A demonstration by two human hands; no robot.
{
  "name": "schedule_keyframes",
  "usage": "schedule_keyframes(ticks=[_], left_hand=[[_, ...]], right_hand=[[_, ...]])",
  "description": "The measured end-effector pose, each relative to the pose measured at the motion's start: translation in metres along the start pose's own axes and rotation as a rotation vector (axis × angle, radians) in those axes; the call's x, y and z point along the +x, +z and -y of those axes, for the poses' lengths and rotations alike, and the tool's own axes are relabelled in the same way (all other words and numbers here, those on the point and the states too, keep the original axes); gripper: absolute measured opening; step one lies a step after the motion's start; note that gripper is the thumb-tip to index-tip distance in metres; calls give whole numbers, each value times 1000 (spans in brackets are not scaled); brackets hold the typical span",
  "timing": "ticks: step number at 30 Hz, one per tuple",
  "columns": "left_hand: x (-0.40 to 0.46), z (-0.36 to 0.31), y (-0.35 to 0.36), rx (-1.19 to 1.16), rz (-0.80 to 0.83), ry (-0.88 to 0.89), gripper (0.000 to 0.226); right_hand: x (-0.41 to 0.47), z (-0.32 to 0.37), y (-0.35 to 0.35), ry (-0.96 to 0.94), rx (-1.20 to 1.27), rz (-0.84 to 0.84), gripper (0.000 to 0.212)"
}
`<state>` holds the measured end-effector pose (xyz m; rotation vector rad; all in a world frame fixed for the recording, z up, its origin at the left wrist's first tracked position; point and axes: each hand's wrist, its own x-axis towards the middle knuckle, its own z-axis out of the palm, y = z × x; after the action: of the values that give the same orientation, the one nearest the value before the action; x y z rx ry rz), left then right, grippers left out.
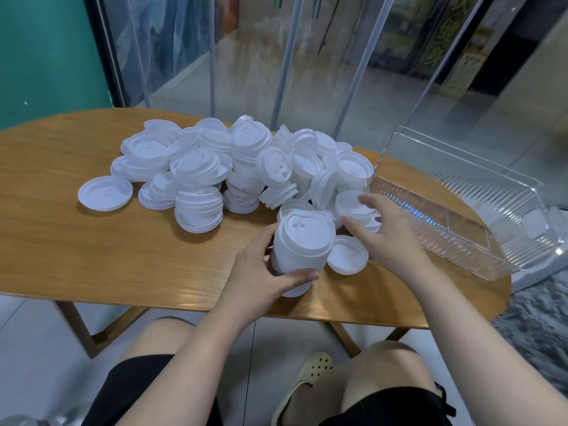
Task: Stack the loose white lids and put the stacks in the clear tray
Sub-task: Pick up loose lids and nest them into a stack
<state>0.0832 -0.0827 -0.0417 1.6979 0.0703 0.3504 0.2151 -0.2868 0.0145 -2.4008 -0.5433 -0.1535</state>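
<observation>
Nearest, close to the front edge of the wooden counter [92,241], the left hand [261,272] holds a tall stack of lids [299,250], fingers curled round the far side and the thumb across the near side low down, so the column leans a little toward the person. Just to its right, the right hand [390,238] hovers with fingers spread and loosely bent, holding nothing, fingertips over a few loose lids; one single lid [347,255] lies upside down on the counter between the stack and that wrist. These look like thin moulded plastic: very light, smooth, a little springy, likely to slide on one another and on the wood. A nested column should stay together only if squeezed gently on opposite sides near its middle or lower half, as the left hand does now; a grip near the top would probably lift off only the upper few, and hard pressure could dent the rims. A single lid is best pinched by its rim. Farther back, the main heap of lids [246,161] sprawls across the middle of the counter toward its back edge, some nested in short piles, some tilted on edge, and one flat lid [105,192] lies apart at the heap's left. At the right end of the counter the clear tray [445,229] sits partly past the edge, ridged walls, with no lids in it that I can see.
</observation>
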Motion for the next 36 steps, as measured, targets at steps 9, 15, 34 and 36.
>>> schedule_keyframes(ticks=[9,15,34,36], left_hand=[[0,-2,-1,-1,20,3,81],[1,2,-1,6,17,-13,82],[-2,-7,0,0,19,0,78],[-2,-7,0,-6,22,-2,79]], right_hand=[[37,-52,10,-173,-424,34,20],[28,-36,10,-135,-188,-17,4],[11,-29,3,4,349,-165,22],[11,-31,5,13,251,-148,20]])
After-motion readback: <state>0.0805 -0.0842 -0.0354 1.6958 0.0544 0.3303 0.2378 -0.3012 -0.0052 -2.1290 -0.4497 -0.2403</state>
